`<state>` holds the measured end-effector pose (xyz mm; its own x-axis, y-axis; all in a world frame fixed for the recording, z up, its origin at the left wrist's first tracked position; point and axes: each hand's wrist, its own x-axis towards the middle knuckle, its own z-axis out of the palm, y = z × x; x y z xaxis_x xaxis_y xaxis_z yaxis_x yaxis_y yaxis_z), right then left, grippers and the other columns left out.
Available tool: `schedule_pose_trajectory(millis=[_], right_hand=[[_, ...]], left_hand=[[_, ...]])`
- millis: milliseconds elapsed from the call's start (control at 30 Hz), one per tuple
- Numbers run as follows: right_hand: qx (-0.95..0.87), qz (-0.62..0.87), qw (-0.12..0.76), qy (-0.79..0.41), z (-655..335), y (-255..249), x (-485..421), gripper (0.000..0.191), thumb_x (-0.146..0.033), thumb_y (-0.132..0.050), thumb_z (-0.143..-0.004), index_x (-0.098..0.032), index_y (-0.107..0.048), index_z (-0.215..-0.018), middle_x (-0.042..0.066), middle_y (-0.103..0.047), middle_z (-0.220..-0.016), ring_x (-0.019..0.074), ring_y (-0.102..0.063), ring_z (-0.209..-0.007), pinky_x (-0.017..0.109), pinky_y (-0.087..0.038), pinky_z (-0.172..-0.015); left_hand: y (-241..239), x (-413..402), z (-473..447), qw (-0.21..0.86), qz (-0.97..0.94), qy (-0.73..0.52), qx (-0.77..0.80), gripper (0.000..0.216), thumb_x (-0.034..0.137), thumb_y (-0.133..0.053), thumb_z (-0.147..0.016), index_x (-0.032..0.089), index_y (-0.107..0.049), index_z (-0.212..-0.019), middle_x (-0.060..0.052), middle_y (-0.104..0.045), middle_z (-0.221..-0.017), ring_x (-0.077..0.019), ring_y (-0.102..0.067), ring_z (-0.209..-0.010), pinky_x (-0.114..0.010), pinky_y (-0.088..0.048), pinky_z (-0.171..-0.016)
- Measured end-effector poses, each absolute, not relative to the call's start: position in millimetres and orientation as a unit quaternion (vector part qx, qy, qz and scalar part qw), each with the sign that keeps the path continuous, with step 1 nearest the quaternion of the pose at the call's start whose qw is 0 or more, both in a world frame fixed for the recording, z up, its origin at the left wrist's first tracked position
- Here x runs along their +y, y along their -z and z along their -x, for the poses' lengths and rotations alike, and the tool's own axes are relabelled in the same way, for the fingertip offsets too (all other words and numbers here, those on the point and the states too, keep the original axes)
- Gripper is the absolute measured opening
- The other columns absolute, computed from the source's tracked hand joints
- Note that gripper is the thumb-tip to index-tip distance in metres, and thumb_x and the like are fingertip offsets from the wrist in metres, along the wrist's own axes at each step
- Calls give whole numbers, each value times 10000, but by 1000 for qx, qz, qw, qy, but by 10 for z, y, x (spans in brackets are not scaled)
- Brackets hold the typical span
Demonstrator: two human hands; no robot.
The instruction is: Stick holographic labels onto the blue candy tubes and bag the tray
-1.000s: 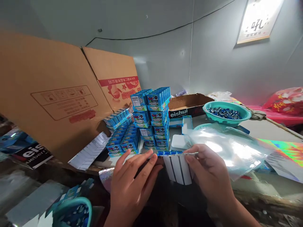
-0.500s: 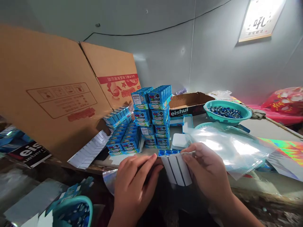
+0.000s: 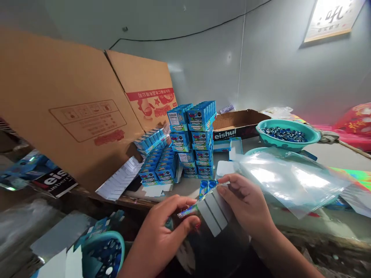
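Behind everything runs a grey wall (image 3: 208, 73), and at the left a big cardboard box (image 3: 72, 88) with red print rises beside the work table (image 3: 249, 143). A large clear plastic bag (image 3: 292, 177) sprawls near the right hand (image 3: 246, 204), catching glare and half hiding what is under it. The tall stack of blue packs (image 3: 203, 156) blocks part of the shallow box (image 3: 226, 135) behind, with lower rows of packs (image 3: 158, 166) to its left. A turquoise bowl (image 3: 269, 141) full of small, dark blue, shiny pieces stands beyond the bag; a similar bowl (image 3: 123, 249) sits low at the left, near the left hand (image 3: 165, 227). The striped film (image 3: 216, 211) is between the two hands, just this side of the table edge, slanting up to the right: white panels parted by dark lines, with a glossy rainbow edge along the top. The right thumb and fingers pinch its upper right corner; the left thumb and forefinger are slightly parted around its other end, and how firmly cannot be told. Just behind that edge, partly covered, are two little blue boxes (image 3: 204, 184) with round blue spots.
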<state>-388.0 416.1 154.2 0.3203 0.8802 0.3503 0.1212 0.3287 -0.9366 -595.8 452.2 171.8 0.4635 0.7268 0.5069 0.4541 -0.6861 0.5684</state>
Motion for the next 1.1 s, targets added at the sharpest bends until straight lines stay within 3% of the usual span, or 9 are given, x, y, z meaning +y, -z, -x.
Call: schedule_pose_trajectory(millis=[167,367,600,767,833,900,967,1033,1100], right_hand=[[-501,509,645,-273,3874,-1547,4123,145,-313,-653,-845,-195,-689,-920,-78,-418,-559,70,-370,-479,195,-283,-435],[-511,516,635,-265,3868,-1528,4052,100,-265,-634,-823,-196,-700,-855,-55,-518,-555,78,-433,-463,203,-325,-415],[-546,521,624,-202,3821,-1453,3876,129,-234,-637,-839,-216,-748,-902,-8,-702,-654,96,-550,-488,227,-414,-444],[-526,572,615,-134,3704,-1454,3670,102,-216,-653,-834,-225,-754,-845,-18,-703,-635,103,-579,-491,232,-454,-462],[-499,585,633,-88,3622,-1443,3585,94,-231,-655,-850,-226,-747,-867,-16,-704,-656,114,-602,-527,243,-480,-491],[-483,588,647,-45,3532,-1411,3514,91,-249,-652,-874,-233,-738,-899,-12,-714,-699,122,-621,-560,257,-503,-524],[-492,591,640,-13,3445,-1365,3467,85,-245,-649,-890,-250,-727,-923,-12,-725,-741,123,-629,-580,264,-515,-546],[-527,584,617,8,3365,-1325,3452,123,-207,-616,-911,-261,-710,-971,-2,-744,-827,136,-664,-658,277,-541,-601],[-587,565,578,45,3300,-1320,3457,206,-153,-556,-925,-251,-684,-1053,53,-736,-1102,189,-696,-950,348,-571,-801]], left_hand=[[-1609,4519,5990,179,-843,-401,309,314,349,-753,-822,363,-734,-1135,28,-752,-873,-144,-707,-768,-210,-570,-671],[-1574,4516,5889,243,-841,-335,348,133,324,-693,-863,279,-778,-955,6,-746,-816,-163,-699,-736,-234,-554,-651],[-1541,4425,5774,335,-864,-238,292,309,393,-555,-956,219,-690,-739,9,-650,-690,-147,-617,-657,-229,-465,-601],[-1447,4345,5654,349,-869,-206,283,430,442,-422,-999,200,-614,-700,2,-622,-677,-153,-603,-656,-241,-466,-604],[-1410,4308,5587,334,-881,-198,271,406,465,-425,-991,207,-651,-774,-7,-661,-742,-163,-625,-694,-253,-490,-628],[-1368,4282,5517,310,-884,-220,271,316,483,-519,-947,235,-689,-1043,-23,-720,-897,-188,-675,-799,-271,-530,-680],[-1326,4276,5448,286,-873,-268,292,446,475,-610,-895,269,-602,-1291,-36,-744,-989,-212,-707,-867,-282,-556,-689],[-1296,4293,5382,259,-864,-305,305,430,444,-648,-873,272,-626,-1267,-30,-757,-930,-210,-720,-815,-270,-555,-638],[-1285,4331,5328,234,-877,-314,279,294,388,-651,-873,266,-699,-1136,-22,-764,-887,-197,-717,-767,-266,-549,-634]])
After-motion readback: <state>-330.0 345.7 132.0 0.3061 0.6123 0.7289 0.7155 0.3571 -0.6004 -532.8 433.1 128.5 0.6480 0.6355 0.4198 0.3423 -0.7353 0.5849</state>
